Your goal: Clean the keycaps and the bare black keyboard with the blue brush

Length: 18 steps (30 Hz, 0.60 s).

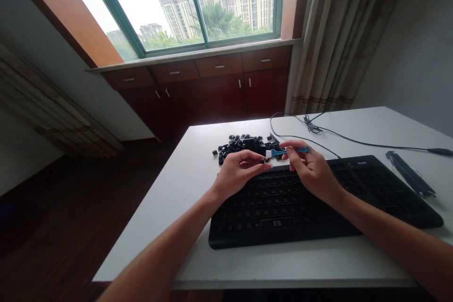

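A black keyboard (318,207) lies on the white table (184,179), most of its keycaps off. Behind it sits a pile of loose black keycaps (240,145). My left hand (239,172) hovers over the keyboard's upper left, fingers curled in a pinch on a small black keycap (262,160). My right hand (309,170) is closed on a small blue brush (283,152) whose white bristles point left toward the keycap in my left hand.
A black cable (354,140) snakes over the table behind the keyboard. A long black strip-shaped part (408,174) lies at the right. Beyond the table stand dark wooden cabinets (212,89) under a window, and a curtain (339,33) hangs at the right.
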{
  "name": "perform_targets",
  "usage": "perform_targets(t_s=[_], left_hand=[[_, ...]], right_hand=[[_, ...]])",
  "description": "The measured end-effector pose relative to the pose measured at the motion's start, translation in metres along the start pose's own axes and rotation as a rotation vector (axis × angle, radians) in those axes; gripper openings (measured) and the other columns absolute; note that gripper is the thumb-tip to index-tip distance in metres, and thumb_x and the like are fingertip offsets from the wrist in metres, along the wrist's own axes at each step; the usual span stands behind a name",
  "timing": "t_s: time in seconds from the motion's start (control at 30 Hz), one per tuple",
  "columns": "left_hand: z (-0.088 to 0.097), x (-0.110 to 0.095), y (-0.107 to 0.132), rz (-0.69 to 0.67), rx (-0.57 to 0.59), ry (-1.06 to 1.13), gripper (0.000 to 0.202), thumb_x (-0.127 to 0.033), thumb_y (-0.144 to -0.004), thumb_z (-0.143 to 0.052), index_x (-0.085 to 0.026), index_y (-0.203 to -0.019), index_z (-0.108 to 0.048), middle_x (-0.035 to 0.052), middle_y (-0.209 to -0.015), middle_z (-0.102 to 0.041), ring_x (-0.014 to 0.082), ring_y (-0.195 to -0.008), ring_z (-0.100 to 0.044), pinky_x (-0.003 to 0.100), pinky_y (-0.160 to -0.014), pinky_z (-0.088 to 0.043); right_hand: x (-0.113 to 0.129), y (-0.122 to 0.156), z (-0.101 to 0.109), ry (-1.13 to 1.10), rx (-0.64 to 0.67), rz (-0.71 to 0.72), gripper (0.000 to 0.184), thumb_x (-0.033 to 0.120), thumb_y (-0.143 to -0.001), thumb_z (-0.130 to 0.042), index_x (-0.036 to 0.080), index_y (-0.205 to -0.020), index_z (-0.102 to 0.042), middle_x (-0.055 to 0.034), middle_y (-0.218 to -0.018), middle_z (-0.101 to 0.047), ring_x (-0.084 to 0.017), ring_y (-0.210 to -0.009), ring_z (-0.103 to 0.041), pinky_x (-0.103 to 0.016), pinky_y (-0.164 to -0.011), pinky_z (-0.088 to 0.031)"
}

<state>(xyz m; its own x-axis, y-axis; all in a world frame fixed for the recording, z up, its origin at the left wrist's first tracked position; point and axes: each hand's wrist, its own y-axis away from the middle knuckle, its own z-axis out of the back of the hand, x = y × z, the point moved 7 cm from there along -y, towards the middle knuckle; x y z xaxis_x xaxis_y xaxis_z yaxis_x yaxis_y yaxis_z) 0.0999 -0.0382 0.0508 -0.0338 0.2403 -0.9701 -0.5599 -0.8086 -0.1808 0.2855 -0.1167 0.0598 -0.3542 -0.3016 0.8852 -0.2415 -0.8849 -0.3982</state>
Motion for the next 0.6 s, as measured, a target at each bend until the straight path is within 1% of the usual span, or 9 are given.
perform_targets(t_s=[0.07,0.17,0.2,0.27,0.33,0.37,0.43,0.5,0.6], left_hand=[[-0.002,0.0,0.001,-0.006,0.02,0.0,0.032,-0.041,-0.079,-0.092,-0.018,-0.099,-0.083,0.0079,-0.097,-0.084,0.0223,-0.088,-0.078,0.035,-0.084,-0.064],[-0.003,0.001,0.001,-0.02,0.037,0.036,0.032,-0.039,-0.081,-0.091,-0.019,-0.105,-0.084,0.0076,-0.103,-0.084,0.0241,-0.095,-0.08,0.038,-0.094,-0.065],[-0.002,0.001,0.001,-0.022,0.033,0.051,0.031,-0.038,-0.081,-0.091,-0.019,-0.105,-0.084,0.0075,-0.104,-0.084,0.0243,-0.096,-0.08,0.039,-0.095,-0.065],[-0.001,0.001,0.001,-0.03,0.026,0.067,0.03,-0.036,-0.081,-0.091,-0.019,-0.104,-0.084,0.0071,-0.104,-0.084,0.0246,-0.097,-0.08,0.041,-0.096,-0.065],[-0.001,0.0,0.001,-0.044,0.027,0.06,0.03,-0.036,-0.081,-0.09,-0.02,-0.105,-0.084,0.007,-0.104,-0.084,0.025,-0.097,-0.081,0.042,-0.097,-0.066],[-0.001,0.0,0.001,-0.054,0.027,0.05,0.029,-0.036,-0.082,-0.09,-0.02,-0.105,-0.084,0.0069,-0.104,-0.084,0.0252,-0.098,-0.08,0.042,-0.097,-0.066],[0.0,-0.001,0.001,-0.066,0.026,0.035,0.03,-0.037,-0.082,-0.09,-0.02,-0.106,-0.083,0.0072,-0.104,-0.084,0.0253,-0.098,-0.08,0.042,-0.096,-0.066],[0.0,0.0,0.001,-0.063,0.018,0.024,0.031,-0.039,-0.08,-0.091,-0.02,-0.104,-0.083,0.0075,-0.103,-0.084,0.0249,-0.096,-0.08,0.041,-0.094,-0.066],[0.001,0.001,0.001,-0.038,-0.006,0.007,0.033,-0.039,-0.078,-0.093,-0.019,-0.102,-0.083,0.0072,-0.098,-0.084,0.0228,-0.09,-0.08,0.037,-0.087,-0.066]], right_hand=[[-0.001,-0.001,0.005,-0.031,-0.047,-0.004,0.035,0.048,-0.104,-0.059,0.018,-0.119,-0.071,-0.0035,-0.081,-0.071,-0.012,-0.065,-0.063,-0.023,-0.055,-0.05],[0.011,0.003,0.011,-0.098,-0.097,0.106,0.028,0.043,-0.106,-0.058,0.021,-0.118,-0.071,-0.0014,-0.079,-0.069,-0.011,-0.065,-0.064,-0.021,-0.051,-0.047],[0.017,0.005,0.012,-0.103,-0.086,0.159,0.025,0.04,-0.106,-0.057,0.022,-0.117,-0.07,-0.0016,-0.081,-0.069,-0.011,-0.066,-0.065,-0.021,-0.051,-0.047],[0.027,0.01,0.007,-0.082,-0.02,0.249,0.02,0.034,-0.106,-0.057,0.023,-0.118,-0.07,-0.0031,-0.091,-0.072,-0.011,-0.07,-0.068,-0.021,-0.054,-0.051],[0.031,0.013,0.0,-0.028,0.057,0.293,0.019,0.031,-0.106,-0.057,0.023,-0.119,-0.069,-0.0054,-0.099,-0.074,-0.012,-0.075,-0.072,-0.022,-0.058,-0.054],[0.031,0.014,-0.003,0.002,0.08,0.296,0.019,0.031,-0.106,-0.056,0.023,-0.118,-0.068,-0.006,-0.1,-0.074,-0.013,-0.077,-0.073,-0.023,-0.058,-0.054],[0.03,0.015,-0.005,0.047,0.083,0.28,0.02,0.032,-0.106,-0.055,0.022,-0.117,-0.069,-0.0053,-0.094,-0.074,-0.015,-0.077,-0.074,-0.023,-0.058,-0.054],[0.027,0.014,-0.003,0.07,0.052,0.254,0.02,0.032,-0.106,-0.055,0.022,-0.116,-0.069,-0.0041,-0.089,-0.074,-0.015,-0.076,-0.074,-0.023,-0.058,-0.054],[0.025,0.012,0.002,0.089,0.0,0.229,0.02,0.033,-0.106,-0.055,0.022,-0.114,-0.07,-0.0039,-0.091,-0.074,-0.015,-0.077,-0.074,-0.023,-0.058,-0.053]])
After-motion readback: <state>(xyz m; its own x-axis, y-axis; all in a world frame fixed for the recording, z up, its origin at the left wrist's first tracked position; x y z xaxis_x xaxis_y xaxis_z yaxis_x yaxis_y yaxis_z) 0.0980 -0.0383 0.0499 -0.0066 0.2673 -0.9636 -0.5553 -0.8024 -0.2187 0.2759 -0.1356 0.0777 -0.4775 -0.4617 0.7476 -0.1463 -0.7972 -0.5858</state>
